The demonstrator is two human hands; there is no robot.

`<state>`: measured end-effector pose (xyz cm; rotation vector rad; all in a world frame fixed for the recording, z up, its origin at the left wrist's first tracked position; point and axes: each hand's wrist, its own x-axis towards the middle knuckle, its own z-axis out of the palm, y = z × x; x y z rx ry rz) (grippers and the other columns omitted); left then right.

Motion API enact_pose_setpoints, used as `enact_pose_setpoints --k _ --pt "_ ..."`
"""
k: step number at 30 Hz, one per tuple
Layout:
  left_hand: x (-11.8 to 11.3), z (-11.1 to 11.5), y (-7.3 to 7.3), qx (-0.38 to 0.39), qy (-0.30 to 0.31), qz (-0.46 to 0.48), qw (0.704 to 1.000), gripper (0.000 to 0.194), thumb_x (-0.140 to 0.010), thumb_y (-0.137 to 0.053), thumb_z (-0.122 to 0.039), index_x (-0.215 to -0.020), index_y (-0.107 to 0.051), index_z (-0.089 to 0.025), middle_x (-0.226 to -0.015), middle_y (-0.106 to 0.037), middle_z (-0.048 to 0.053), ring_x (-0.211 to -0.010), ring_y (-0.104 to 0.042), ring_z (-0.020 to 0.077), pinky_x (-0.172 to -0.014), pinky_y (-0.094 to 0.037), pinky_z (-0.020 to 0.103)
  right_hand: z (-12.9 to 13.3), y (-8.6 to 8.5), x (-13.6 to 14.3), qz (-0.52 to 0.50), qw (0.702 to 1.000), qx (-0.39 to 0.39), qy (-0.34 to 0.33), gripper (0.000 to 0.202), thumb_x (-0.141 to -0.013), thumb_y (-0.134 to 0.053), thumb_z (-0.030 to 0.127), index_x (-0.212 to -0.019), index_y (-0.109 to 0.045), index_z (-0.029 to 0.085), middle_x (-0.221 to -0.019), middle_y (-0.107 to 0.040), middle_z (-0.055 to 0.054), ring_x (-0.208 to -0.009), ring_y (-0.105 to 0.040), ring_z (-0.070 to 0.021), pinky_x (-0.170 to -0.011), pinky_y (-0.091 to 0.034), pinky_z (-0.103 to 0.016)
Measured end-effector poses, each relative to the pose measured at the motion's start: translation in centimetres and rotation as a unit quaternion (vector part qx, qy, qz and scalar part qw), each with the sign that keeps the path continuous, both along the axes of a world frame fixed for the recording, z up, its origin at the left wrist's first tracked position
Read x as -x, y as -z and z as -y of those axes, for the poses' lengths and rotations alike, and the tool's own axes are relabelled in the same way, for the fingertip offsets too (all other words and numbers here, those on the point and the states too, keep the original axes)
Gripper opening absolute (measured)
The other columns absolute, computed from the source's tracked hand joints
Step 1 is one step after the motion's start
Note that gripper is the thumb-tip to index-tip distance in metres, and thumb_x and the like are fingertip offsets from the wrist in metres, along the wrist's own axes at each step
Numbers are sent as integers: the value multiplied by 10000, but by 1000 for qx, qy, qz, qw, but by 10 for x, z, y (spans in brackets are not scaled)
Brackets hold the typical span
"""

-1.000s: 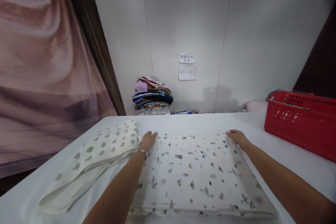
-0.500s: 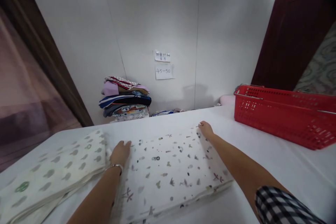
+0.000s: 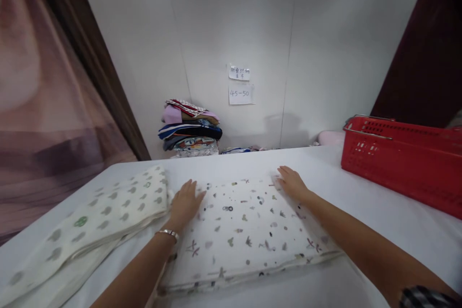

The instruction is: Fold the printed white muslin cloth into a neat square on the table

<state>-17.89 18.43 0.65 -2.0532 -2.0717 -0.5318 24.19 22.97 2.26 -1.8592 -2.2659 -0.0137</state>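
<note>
A folded white cloth printed with small plants and shapes lies flat on the white table in front of me. My left hand rests along its left edge, palm down with fingers stretched out. At the far right corner of the cloth, my right hand lies with its fingers extended and nothing gripped. To the left of my left hand lies another folded white cloth, patterned with grey tree shapes and a few green ones.
On the right of the table stands a red plastic basket with metal handles. Behind the table's far edge rises a stack of folded clothes. Paper signs hang on the wall, and a pinkish curtain borders the left.
Both hands have loosened from pinching the printed cloth's far corners and now lie with fingers stretched out. The view has shifted left, so everything sits further right.
</note>
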Motion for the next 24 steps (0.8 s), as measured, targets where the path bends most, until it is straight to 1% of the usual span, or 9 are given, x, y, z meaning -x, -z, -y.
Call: enact_pose_setpoints --k 1,3,6,9,12,15,19,21,24 --pt "-2 6 5 18 -3 -9 1000 556 -885 -420 -473 -1318 -506 -136 -1445 -444 162 -1350 -380 306 -1087 -324 471 3 4 1 14 1000 15 -22 504 -951 -343 352 -1416 -418 170 -1527 -339 -107 -1418 -238 -246 -1131 -201 -406" --pt "-6 16 12 64 -23 -11 998 559 -888 -412 -504 -1324 -507 -166 -1485 -393 145 -1352 -370 328 -1084 -307 514 8 12 2 26 997 63 -28 550 -956 -295 433 -1433 -397 180 -1544 -308 -101 -1433 -208 -258 -1133 -194 -455" --pt "-10 22 10 108 -39 2 993 585 -900 -389 -526 -1357 -482 -173 -1524 -329 132 -1371 -341 335 -1096 -280 524 10 16 5 29 993 112 -6 594 -960 -229 477 -1456 -363 181 -1562 -265 -93 -1442 -186 -255 -1133 -191 -485" --pt "-12 23 -1 140 -40 20 989 592 -907 -382 -530 -1378 -470 -182 -1538 -302 119 -1383 -326 330 -1105 -275 516 12 10 6 46 994 104 -1 592 -959 -222 470 -1452 -371 179 -1566 -253 -99 -1444 -176 -262 -1134 -176 -512" --pt "-14 29 -9 145 -41 16 988 624 -913 -359 -553 -1406 -443 -180 -1543 -285 122 -1409 -277 326 -1109 -263 530 18 9 2 57 997 48 -21 588 -954 -231 473 -1446 -385 190 -1572 -236 -91 -1454 -135 -254 -1152 -133 -494" --pt "-16 40 -5 127 -33 -12 991 673 -908 -364 -574 -1420 -427 -141 -1545 -267 145 -1430 -217 331 -1134 -207 535 26 20 -7 47 997 52 -28 622 -940 -242 516 -1452 -375 189 -1570 -241 -93 -1452 -141 -255 -1156 -135 -483" --pt "-17 51 5 145 -31 -4 989 702 -914 -339 -580 -1439 -398 -118 -1550 -244 150 -1425 -229 336 -1136 -227 508 29 33 -16 28 995 97 -11 649 -932 -220 543 -1455 -366 187 -1573 -231 -93 -1447 -168 -254 -1150 -159 -494" --pt "-17 50 5 150 -31 3 988 712 -910 -335 -592 -1447 -387 -126 -1556 -231 142 -1427 -224 333 -1134 -231 509 28 30 -14 25 994 102 -12 635 -930 -230 535 -1446 -379 195 -1570 -241 -94 -1445 -175 -257 -1146 -164 -500" --pt "-17 49 -3 163 -29 19 986 706 -908 -322 -598 -1444 -393 -144 -1556 -230 141 -1421 -238 342 -1113 -253 537 35 21 -9 22 995 99 -9 626 -931 -225 533 -1429 -405 200 -1565 -254 -98 -1442 -185 -269 -1139 -176 -519"
